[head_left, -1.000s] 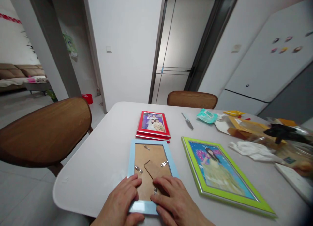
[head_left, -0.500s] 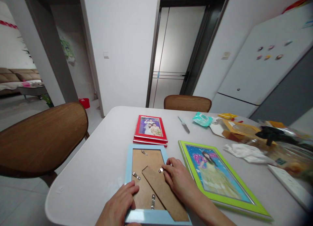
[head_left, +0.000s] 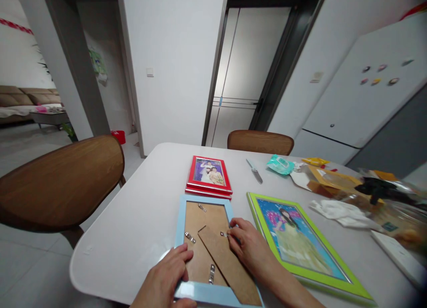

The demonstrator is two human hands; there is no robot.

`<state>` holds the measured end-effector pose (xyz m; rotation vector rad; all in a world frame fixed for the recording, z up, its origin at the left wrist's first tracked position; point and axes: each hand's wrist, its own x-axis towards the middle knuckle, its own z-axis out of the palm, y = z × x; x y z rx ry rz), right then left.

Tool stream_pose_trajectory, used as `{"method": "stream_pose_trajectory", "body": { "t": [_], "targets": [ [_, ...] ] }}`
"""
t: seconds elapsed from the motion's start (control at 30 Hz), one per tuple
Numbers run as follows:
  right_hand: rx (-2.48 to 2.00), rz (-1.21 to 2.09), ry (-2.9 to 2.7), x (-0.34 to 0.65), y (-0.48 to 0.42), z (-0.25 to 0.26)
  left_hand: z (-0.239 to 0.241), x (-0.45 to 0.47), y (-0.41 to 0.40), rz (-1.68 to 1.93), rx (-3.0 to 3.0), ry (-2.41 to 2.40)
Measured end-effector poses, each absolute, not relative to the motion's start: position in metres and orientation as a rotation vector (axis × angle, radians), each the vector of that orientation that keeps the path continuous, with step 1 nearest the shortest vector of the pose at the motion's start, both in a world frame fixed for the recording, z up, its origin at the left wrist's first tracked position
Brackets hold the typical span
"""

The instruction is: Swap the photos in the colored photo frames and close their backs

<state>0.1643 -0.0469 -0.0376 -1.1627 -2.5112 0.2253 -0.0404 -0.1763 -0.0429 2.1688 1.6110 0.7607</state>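
Our right hand (head_left: 245, 245) has moved from the lower edge of the light-blue frame (head_left: 205, 292) to its right-side clip (head_left: 223, 234); that clip, we judge, is now being worked. The frame lies back-up on the table (head_left: 140, 228), nearest us. Our right hand curls at the clip, pinching or pushing we cannot tell; our left hand (head_left: 168, 272) rests unclenched on the frame's lower left.

Before me, a white table (head_left: 140, 219) spans the lower part of my view, bearing a face-down light-blue picture frame (head_left: 180, 223) at bottom centre, stacked red frames (head_left: 208, 171) at centre, a green frame (head_left: 305, 239) lower right, and, right of centre, a knife (head_left: 255, 173) and teal packet (head_left: 280, 164).
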Motion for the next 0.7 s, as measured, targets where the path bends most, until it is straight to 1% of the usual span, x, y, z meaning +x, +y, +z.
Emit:
{"method": "stream_pose_trajectory", "body": {
  "t": [0.13, 0.27, 0.37, 0.6, 0.7],
  "targets": [
    [-1.111, 0.145, -2.496, 0.147, -0.056, -0.029, -0.04, -0.039, -0.176, 0.701, 2.095, 1.623],
    [-0.993, 0.327, -2.543, 0.106, -0.067, -0.028, -0.042, -0.039, -0.175, 0.681, 2.069, 1.625],
    [-0.969, 0.354, -2.599, 0.085, -0.069, -0.032, -0.042, -0.04, -0.174, 0.678, 2.08, 1.608],
    [-0.852, 0.37, -2.682, 0.086, -0.071, -0.033, -0.04, -0.038, -0.175, 0.718, 2.046, 1.595],
    [-0.959, 0.42, -2.599, 0.087, -0.058, -0.031, -0.041, -0.039, -0.176, 0.719, 2.019, 1.604]
  ]
}}
